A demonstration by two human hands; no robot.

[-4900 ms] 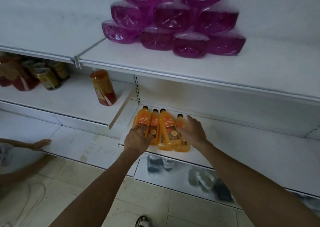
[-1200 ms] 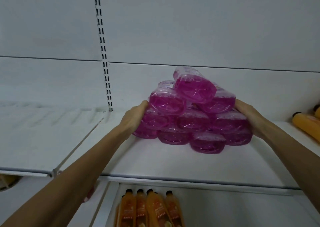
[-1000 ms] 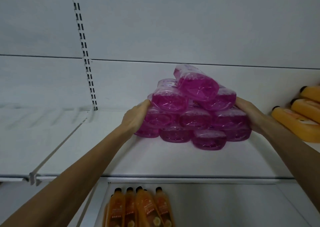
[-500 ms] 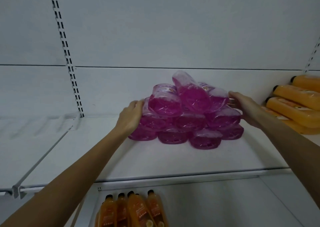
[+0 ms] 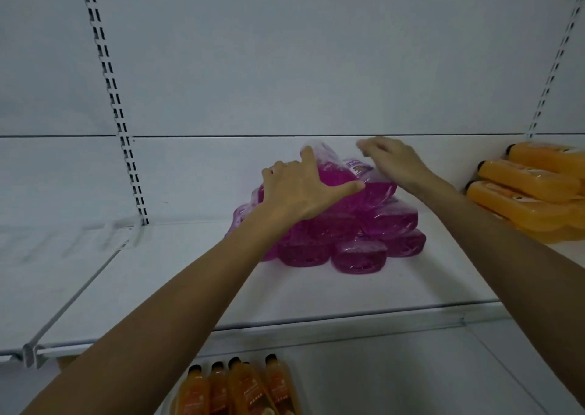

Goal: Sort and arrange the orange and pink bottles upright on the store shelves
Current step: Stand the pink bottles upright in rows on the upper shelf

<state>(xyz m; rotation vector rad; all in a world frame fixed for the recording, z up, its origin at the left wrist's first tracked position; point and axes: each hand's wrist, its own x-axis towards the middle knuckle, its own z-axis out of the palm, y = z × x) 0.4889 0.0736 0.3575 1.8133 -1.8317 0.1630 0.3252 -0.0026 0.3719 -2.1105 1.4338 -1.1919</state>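
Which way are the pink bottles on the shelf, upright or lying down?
Lying down: the pink bottles are stacked on their sides, bases facing outward.

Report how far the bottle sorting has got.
Done: four orange bottles stand upright on the lower shelf. In hand: the left hand grips the top pink bottle; the right hand is at it. Left: the pink pile and the stacked orange bottles at right lie sideways.

A slotted metal upright [image 5: 114,98] runs down the white back panel [image 5: 285,50] at ten o'clock. A second upright [image 5: 557,57] stands at two o'clock.
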